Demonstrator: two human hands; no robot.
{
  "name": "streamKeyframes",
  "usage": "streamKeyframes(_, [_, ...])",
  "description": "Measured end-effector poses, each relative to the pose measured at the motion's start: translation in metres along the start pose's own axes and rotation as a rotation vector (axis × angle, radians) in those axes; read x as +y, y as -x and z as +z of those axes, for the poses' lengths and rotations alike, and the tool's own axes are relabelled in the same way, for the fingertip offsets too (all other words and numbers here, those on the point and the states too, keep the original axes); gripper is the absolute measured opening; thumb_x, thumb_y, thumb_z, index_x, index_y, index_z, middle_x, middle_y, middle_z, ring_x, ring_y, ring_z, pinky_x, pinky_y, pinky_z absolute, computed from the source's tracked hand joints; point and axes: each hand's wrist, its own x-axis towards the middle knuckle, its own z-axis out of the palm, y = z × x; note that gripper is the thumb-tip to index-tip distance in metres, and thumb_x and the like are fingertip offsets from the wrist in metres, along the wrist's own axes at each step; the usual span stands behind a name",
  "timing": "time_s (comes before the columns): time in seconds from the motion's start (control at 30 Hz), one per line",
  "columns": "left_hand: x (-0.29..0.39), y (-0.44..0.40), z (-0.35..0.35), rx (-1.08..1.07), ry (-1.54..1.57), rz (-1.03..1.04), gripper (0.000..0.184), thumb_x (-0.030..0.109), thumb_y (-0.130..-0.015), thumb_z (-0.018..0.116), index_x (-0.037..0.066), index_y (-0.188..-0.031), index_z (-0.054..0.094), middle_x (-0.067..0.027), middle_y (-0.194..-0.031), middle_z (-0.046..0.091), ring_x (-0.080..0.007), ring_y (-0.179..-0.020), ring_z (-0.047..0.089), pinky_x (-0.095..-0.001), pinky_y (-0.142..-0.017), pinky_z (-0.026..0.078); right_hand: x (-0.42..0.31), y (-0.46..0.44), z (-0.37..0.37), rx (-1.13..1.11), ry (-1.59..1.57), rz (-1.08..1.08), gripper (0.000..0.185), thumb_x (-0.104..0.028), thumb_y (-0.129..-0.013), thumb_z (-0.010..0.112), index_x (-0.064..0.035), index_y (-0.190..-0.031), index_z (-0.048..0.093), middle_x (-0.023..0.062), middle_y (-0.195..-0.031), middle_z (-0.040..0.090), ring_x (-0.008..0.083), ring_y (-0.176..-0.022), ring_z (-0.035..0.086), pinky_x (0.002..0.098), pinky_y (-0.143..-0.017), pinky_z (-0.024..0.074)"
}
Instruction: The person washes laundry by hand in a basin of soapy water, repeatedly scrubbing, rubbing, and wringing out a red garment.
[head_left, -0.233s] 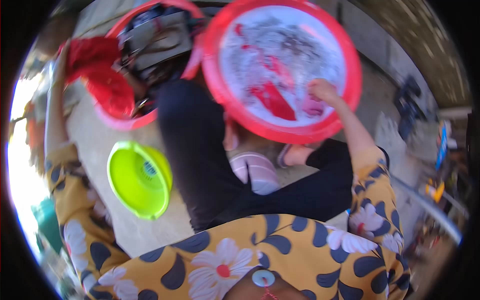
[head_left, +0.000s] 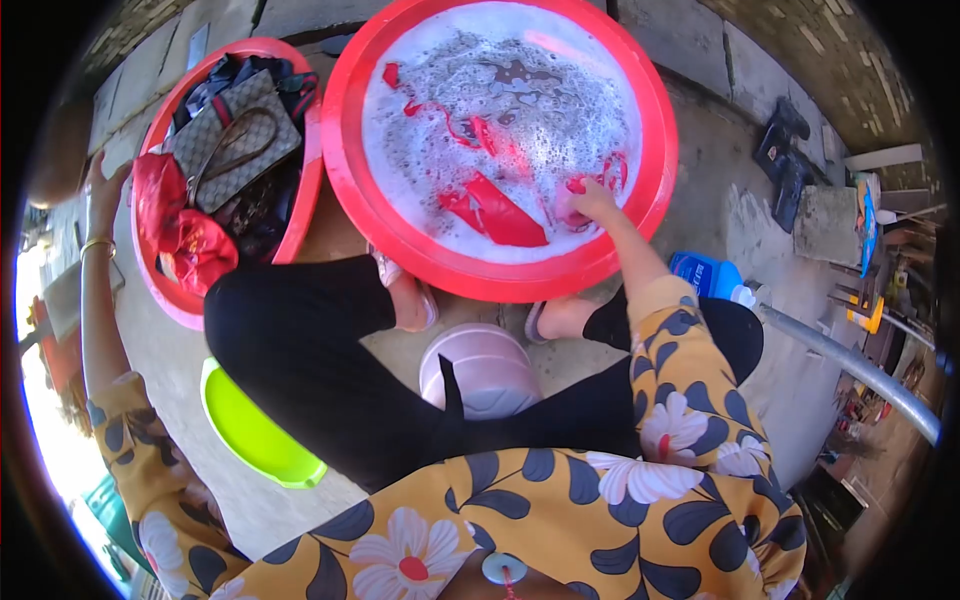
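My right hand dips into the suds at 4 o'clock of the big red basin, fingers curled down against a pinkish cloth; foam hides whether they grip it, so I cannot tell. My left hand, between 9 and 10 o'clock in my view, has fingers spread wide and holds nothing I can see, near the red bundle in the smaller basin. A larger red cloth lies at 6 o'clock within the foam.

To handle wet cloth well, I'd take a full fold rather than a pinch and work it low, towards the middle, so nothing slops over the near rim. The basins stand almost rim to rim, leaving little room between them. My left knee crowds that side; bare floor stretches at 2 o'clock, but the blue bottle at 3 sits close by my right arm.
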Motion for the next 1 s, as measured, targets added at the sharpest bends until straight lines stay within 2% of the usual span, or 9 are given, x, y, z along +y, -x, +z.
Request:
streamKeyframes(0.07, [0.112,0.011,0.0,-0.112,0.19,0.123,0.065,0.032,-0.074,0.068,0.004,-0.128,0.043,-0.0173,-0.128,0.046,-0.0284,-0.111,0.049,-0.0334,-0.09,0.039,0.033,-0.034,0.063,0.309,-0.342,0.283,0.071,-0.023,-0.063,0.075,0.0006,-0.121,0.044,0.0218,-0.107,0.056,0.0273,-0.092,0.058,0.0332,-0.078,0.0469])
streamKeyframes(0.17, [0.278,0.035,0.026,-0.464,0.52,0.211,0.054,0.02,-0.077,0.064,0.005,-0.125,0.047,-0.01,-0.105,0.058,-0.0124,-0.085,0.055,-0.0283,-0.077,0.044,-0.058,-0.01,0.095,0.338,-0.242,0.152,0.076,-0.024,-0.063,0.073,0.0005,-0.125,0.038,0.0274,-0.11,0.053,0.0355,-0.095,0.057,0.0396,-0.082,0.0461])
streamKeyframes(0.2, [0.364,0.057,0.01,-0.695,0.328,0.013,0.051,0.019,-0.077,0.063,0.003,-0.123,0.048,-0.0114,-0.104,0.06,-0.0159,-0.091,0.056,-0.0295,-0.08,0.044,-0.084,0.001,0.08,0.334,-0.079,0.155,0.07,-0.022,-0.064,0.07,-0.0007,-0.124,0.04,0.0276,-0.109,0.054,0.0373,-0.096,0.056,0.042,-0.081,0.0461])
streamKeyframes(0.33, [0.448,0.113,0.164,-1.055,0.607,0.186,0.06,0.036,-0.075,0.066,0.003,-0.122,0.048,-0.0154,-0.117,0.054,-0.0244,-0.107,0.052,-0.0341,-0.089,0.043,-0.054,-0.019,0.082,0.139,-0.118,-0.159,0.044,-0.019,-0.068,0.058,-0.0062,-0.11,0.056,0.0246,-0.096,0.058,0.0377,-0.092,0.057,0.045,-0.081,0.0442])
streamKeyframes(0.53, [0.488,0.268,0.293,-1.11,0.518,0.094,0.093,0.057,-0.069,0.064,0.001,-0.135,0.03,-0.0251,-0.131,0.039,-0.0321,-0.121,0.041,-0.039,-0.104,0.026,0.005,-0.027,0.063,0.607,-0.446,0.168,0.045,-0.022,-0.067,0.068,-0.0039,-0.107,0.057,0.0208,-0.096,0.059,0.0373,-0.091,0.057,0.0417,-0.085,0.0431])
streamKeyframes(0.63, [0.53,0.305,0.306,-1.003,0.842,-0.303,0.081,0.057,-0.074,0.059,0.002,-0.13,0.039,-0.02,-0.13,0.042,-0.0301,-0.118,0.043,-0.0399,-0.1,0.033,-0.051,-0.023,0.065,0.328,-1.389,0.071,0.045,-0.013,-0.065,0.071,-0.0026,-0.106,0.057,0.0134,-0.091,0.061,0.0228,-0.074,0.06,0.0351,-0.066,0.0487])
streamKeyframes(0.67, [0.544,0.305,0.298,-1.002,0.843,-0.302,0.081,0.057,-0.074,0.059,0.002,-0.13,0.039,-0.02,-0.13,0.042,-0.0301,-0.118,0.043,-0.0399,-0.1,0.033,-0.051,-0.046,0.101,0.417,-1.344,0.081,0.04,-0.007,-0.067,0.069,-0.0034,-0.104,0.058,0.0094,-0.085,0.062,0.0168,-0.07,0.059,0.0313,-0.058,0.0486])
streamKeyframes(0.77, [0.56,0.288,0.29,-1.405,1.777,-1.111,0.05,0.046,-0.086,0.05,0.005,-0.114,0.053,-0.0115,-0.111,0.058,-0.0235,-0.103,0.055,-0.0422,-0.092,0.043,-0.124,-0.013,0.069,0.408,-1.257,0.009,0.032,-0.005,-0.066,0.064,-0.002,-0.098,0.06,0.0078,-0.082,0.063,0.0139,-0.068,0.059,0.0296,-0.059,0.0484])
streamKeyframes(1.0, [0.563,0.274,0.257,-1.128,1.947,-1.102,0.041,0.04,-0.086,0.053,0.006,-0.108,0.055,-0.0095,-0.103,0.06,-0.0231,-0.095,0.058,-0.0414,-0.087,0.046,-0.193,0.056,0.015,0.587,-0.499,-0.589,0.029,-0.022,-0.067,0.071,-0.0054,-0.089,0.061,0.0119,-0.072,0.061,0.0283,-0.069,0.061,0.0372,-0.062,0.049])
